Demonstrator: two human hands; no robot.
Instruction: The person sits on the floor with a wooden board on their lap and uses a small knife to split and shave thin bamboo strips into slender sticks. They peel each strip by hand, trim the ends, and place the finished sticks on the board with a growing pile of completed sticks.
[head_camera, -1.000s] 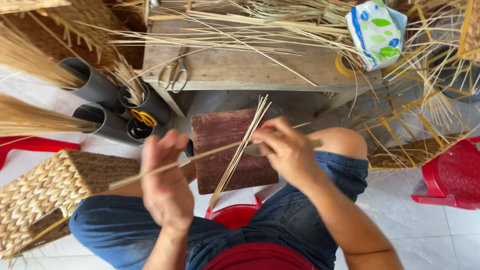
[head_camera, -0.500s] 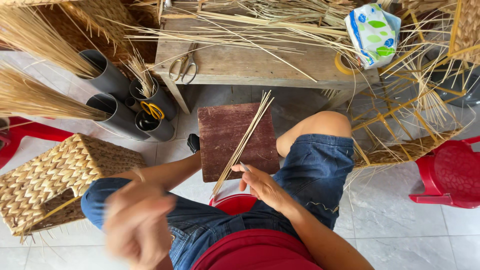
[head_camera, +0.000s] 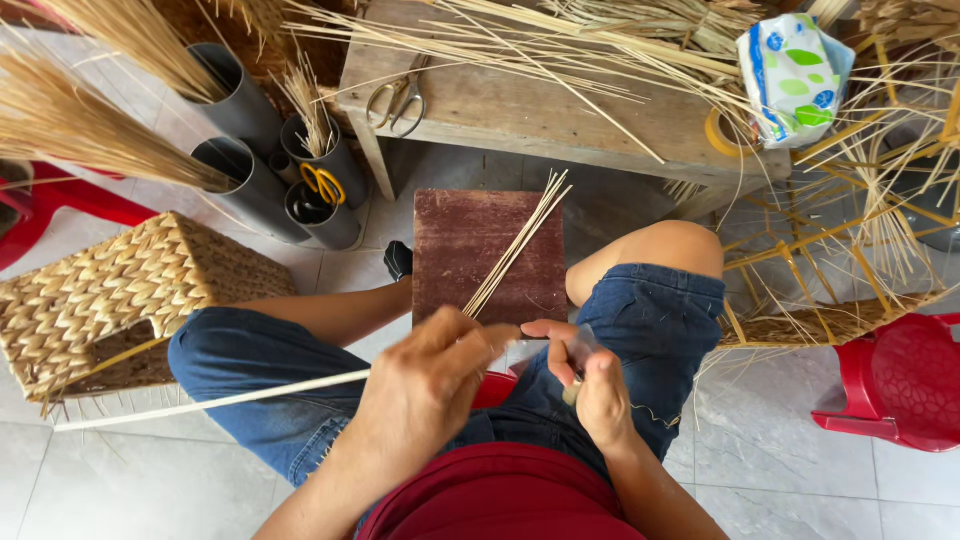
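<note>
One package shows: a soft plastic tissue pack (head_camera: 795, 75), at about one o'clock in the view, resting on the right end of the wooden bench (head_camera: 520, 110) among loose straw stalks. It is pillow-shaped and white, printed with green leaf shapes and blue patches. No signs or screens show.

Scene is evenly lit by soft, diffuse daylight; no single source can be made out. Shadows are faint, the deepest seen under the counter (head_camera: 560, 110) and inside the grey tubes (head_camera: 250, 130). Mild glare is noted on the pale floor tiles (head_camera: 820, 480) and on the white packet (head_camera: 790, 70) at the counter's right end. Slight motion blur is seen on the left hand (head_camera: 425, 385) and right hand (head_camera: 590, 385). Wide-angle bending is visible toward the frame edges. Centre is sharp.
</note>
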